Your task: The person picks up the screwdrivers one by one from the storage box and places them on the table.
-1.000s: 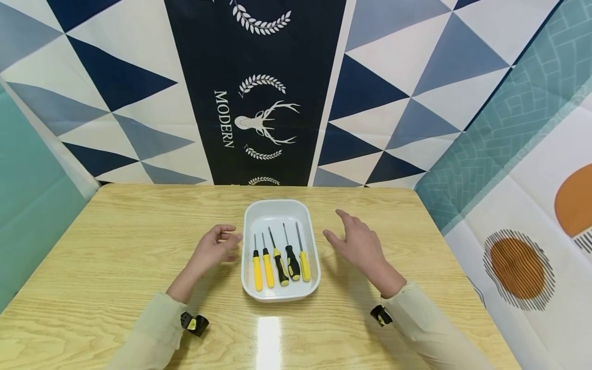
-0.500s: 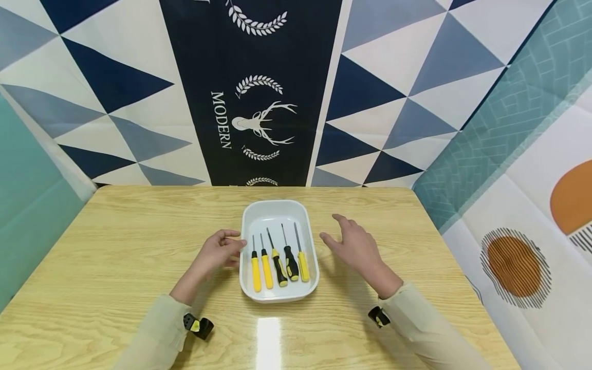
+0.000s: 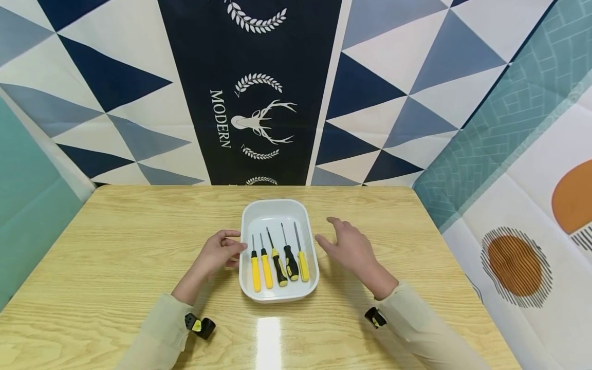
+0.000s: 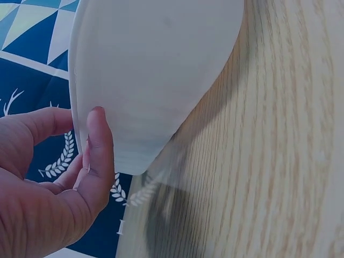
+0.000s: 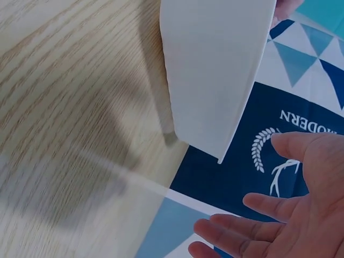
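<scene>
A white plastic tray (image 3: 279, 297) stands on the wooden table. Inside it several screwdrivers lie side by side with their shafts pointing away: two yellow-handled ones (image 3: 256, 272) at left, black-and-yellow ones (image 3: 291, 264) in the middle, a yellow one (image 3: 303, 267) at right. My left hand (image 3: 217, 252) pinches the tray's left rim, a digit on either side of it; in the left wrist view a finger (image 4: 98, 140) lies along the outer wall. My right hand (image 3: 353, 249) hovers right of the tray, fingers spread and apart from it, as the right wrist view also shows.
Behind the table (image 3: 139, 216) hangs a patterned cloth (image 3: 259, 51) with triangles and a deer print. Another cloth with orange circles (image 3: 518, 262) hangs at the right. Each sleeve cuff carries a black strapped device (image 3: 200, 326).
My left hand has moved right onto the tray's rim and taken hold of it. My right hand has drifted left, closer to the tray. The screwdrivers lie as before.
</scene>
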Demonstrator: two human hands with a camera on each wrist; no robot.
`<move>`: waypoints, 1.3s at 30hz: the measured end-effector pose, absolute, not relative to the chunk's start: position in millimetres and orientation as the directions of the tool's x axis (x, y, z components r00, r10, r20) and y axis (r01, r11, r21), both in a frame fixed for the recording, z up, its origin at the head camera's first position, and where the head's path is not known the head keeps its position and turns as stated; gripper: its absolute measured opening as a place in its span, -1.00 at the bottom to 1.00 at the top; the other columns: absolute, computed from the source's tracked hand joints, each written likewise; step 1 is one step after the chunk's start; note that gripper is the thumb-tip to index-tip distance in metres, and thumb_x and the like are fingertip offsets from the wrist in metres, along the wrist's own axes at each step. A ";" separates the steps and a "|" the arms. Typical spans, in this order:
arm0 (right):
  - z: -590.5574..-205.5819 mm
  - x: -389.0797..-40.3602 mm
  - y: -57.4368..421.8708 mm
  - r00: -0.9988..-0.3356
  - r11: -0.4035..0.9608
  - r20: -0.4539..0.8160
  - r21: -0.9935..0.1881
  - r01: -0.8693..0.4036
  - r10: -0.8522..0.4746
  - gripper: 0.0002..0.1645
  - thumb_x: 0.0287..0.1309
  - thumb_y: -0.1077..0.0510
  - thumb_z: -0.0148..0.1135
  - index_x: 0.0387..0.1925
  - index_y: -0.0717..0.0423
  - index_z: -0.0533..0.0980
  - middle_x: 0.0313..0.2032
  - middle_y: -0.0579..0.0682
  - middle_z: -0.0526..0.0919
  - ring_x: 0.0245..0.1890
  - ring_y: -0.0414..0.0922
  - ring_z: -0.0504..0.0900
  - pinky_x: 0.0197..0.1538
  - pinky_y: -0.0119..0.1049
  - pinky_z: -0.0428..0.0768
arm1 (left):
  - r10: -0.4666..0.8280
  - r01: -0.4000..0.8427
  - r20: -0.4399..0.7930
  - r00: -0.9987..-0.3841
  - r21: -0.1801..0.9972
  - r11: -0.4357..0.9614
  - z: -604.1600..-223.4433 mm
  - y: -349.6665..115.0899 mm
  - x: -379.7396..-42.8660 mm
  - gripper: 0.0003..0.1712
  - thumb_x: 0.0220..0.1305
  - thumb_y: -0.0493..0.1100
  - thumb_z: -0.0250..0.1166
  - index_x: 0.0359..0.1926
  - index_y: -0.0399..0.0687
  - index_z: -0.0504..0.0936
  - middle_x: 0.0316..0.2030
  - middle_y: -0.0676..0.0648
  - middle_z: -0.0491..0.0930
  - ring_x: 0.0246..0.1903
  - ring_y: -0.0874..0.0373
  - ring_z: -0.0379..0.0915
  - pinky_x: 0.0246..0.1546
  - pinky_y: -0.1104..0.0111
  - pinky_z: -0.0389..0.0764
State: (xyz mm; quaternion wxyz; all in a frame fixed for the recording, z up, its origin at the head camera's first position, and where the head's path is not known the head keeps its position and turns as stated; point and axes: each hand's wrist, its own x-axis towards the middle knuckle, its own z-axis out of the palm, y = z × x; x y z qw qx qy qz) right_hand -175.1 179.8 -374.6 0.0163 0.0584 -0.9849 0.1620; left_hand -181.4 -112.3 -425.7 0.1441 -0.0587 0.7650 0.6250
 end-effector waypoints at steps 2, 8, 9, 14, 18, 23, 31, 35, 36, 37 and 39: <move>-374.5 -174.8 178.9 -0.993 0.938 0.051 -0.325 -0.121 -0.111 -0.25 0.06 -0.29 -0.01 0.16 0.10 0.28 0.02 0.18 0.47 -0.05 0.09 0.49 -0.17 0.01 0.52 | 0.089 -0.272 -0.295 -0.951 0.939 0.211 -426.2 -112.2 -181.5 -0.48 0.08 -0.17 0.23 0.07 -0.18 0.30 -0.30 -0.13 0.47 -0.43 0.13 0.52 -0.39 0.27 0.63; -372.7 -174.2 176.7 -0.994 0.928 0.029 -0.355 -0.112 -0.109 -0.25 0.06 -0.31 -0.03 0.15 0.08 0.28 0.04 0.16 0.46 -0.02 0.07 0.48 -0.14 0.00 0.52 | 0.086 -0.274 -0.296 -0.951 0.940 0.205 -426.5 -112.1 -181.8 -0.48 0.09 -0.18 0.22 0.07 -0.18 0.30 -0.31 -0.13 0.48 -0.46 0.16 0.51 -0.39 0.27 0.62; -372.3 -174.3 176.2 -0.994 0.925 0.022 -0.364 -0.107 -0.106 -0.26 0.06 -0.31 -0.03 0.15 0.07 0.28 0.05 0.15 0.46 -0.01 0.05 0.48 -0.12 -0.01 0.52 | 0.087 -0.273 -0.296 -0.951 0.940 0.205 -426.9 -112.1 -182.1 -0.48 0.09 -0.18 0.22 0.07 -0.18 0.29 -0.31 -0.13 0.48 -0.47 0.17 0.51 -0.39 0.27 0.62; -369.5 -174.2 173.4 -0.995 0.905 -0.002 -0.415 -0.091 -0.100 -0.27 0.06 -0.30 -0.02 0.15 0.06 0.29 0.06 0.11 0.45 -0.03 0.00 0.49 -0.11 -0.05 0.52 | 0.091 -0.275 -0.299 -0.950 0.938 0.209 -427.7 -111.8 -183.3 -0.48 0.09 -0.18 0.21 0.08 -0.18 0.29 -0.30 -0.13 0.49 -0.48 0.18 0.50 -0.39 0.28 0.62; -366.8 -173.4 170.0 -0.995 0.895 -0.016 -0.438 -0.084 -0.101 -0.29 0.06 -0.29 0.00 0.13 0.05 0.30 0.05 0.08 0.47 -0.11 -0.03 0.54 -0.16 -0.11 0.54 | 0.092 -0.273 -0.297 -0.950 0.939 0.209 -427.9 -111.7 -183.6 -0.48 0.09 -0.18 0.21 0.08 -0.18 0.29 -0.31 -0.14 0.50 -0.49 0.18 0.50 -0.42 0.30 0.62; -364.0 -172.1 165.2 -0.993 0.888 -0.029 -0.451 -0.091 -0.116 -0.32 0.06 -0.28 0.01 0.11 0.03 0.32 0.05 0.06 0.48 -0.10 -0.05 0.54 -0.15 -0.15 0.55 | 0.091 -0.275 -0.297 -0.950 0.940 0.202 -428.5 -111.9 -183.3 -0.47 0.08 -0.19 0.22 0.08 -0.19 0.29 -0.35 -0.11 0.50 -0.52 0.19 0.48 -0.45 0.31 0.62; -363.3 -170.4 158.9 -0.991 0.883 -0.020 -0.457 -0.109 -0.132 -0.36 0.06 -0.26 0.02 0.08 0.02 0.36 0.02 0.03 0.50 -0.11 -0.06 0.54 -0.16 -0.17 0.55 | 0.092 -0.286 -0.310 -0.946 0.934 0.213 -428.7 -111.5 -183.7 -0.49 0.09 -0.18 0.22 0.07 -0.19 0.31 -0.32 -0.15 0.52 -0.52 0.19 0.48 -0.46 0.33 0.62; -361.8 -169.7 154.5 -0.991 0.876 -0.016 -0.468 -0.113 -0.136 -0.37 0.06 -0.25 0.02 0.07 0.02 0.37 0.00 0.04 0.51 -0.12 -0.05 0.54 -0.17 -0.18 0.55 | 0.090 -0.292 -0.318 -0.944 0.930 0.224 -427.3 -111.3 -183.3 -0.49 0.10 -0.17 0.20 0.08 -0.19 0.31 -0.29 -0.17 0.50 -0.50 0.20 0.49 -0.43 0.32 0.62; -361.3 -169.6 153.2 -0.991 0.874 -0.016 -0.472 -0.113 -0.136 -0.37 0.06 -0.25 0.02 0.07 0.02 0.38 0.00 0.04 0.51 -0.12 -0.05 0.54 -0.18 -0.18 0.55 | 0.089 -0.293 -0.319 -0.944 0.929 0.226 -426.9 -111.4 -183.1 -0.49 0.10 -0.17 0.20 0.08 -0.19 0.31 -0.28 -0.18 0.50 -0.50 0.20 0.49 -0.42 0.31 0.62; -361.0 -169.4 151.8 -0.990 0.873 -0.017 -0.474 -0.113 -0.138 -0.38 0.06 -0.25 0.03 0.07 0.02 0.38 0.00 0.04 0.51 -0.12 -0.05 0.54 -0.18 -0.19 0.55 | 0.089 -0.294 -0.320 -0.943 0.929 0.227 -426.5 -111.4 -182.9 -0.49 0.11 -0.17 0.20 0.08 -0.19 0.31 -0.28 -0.18 0.49 -0.50 0.20 0.49 -0.42 0.31 0.62; -360.6 -168.8 149.0 -0.990 0.868 -0.017 -0.482 -0.117 -0.143 -0.39 0.05 -0.24 0.04 0.06 0.02 0.39 0.00 0.04 0.51 -0.13 -0.05 0.54 -0.19 -0.19 0.55 | 0.092 -0.294 -0.321 -0.942 0.929 0.225 -426.3 -111.7 -182.6 -0.49 0.11 -0.17 0.20 0.08 -0.19 0.31 -0.28 -0.19 0.49 -0.50 0.20 0.49 -0.42 0.31 0.62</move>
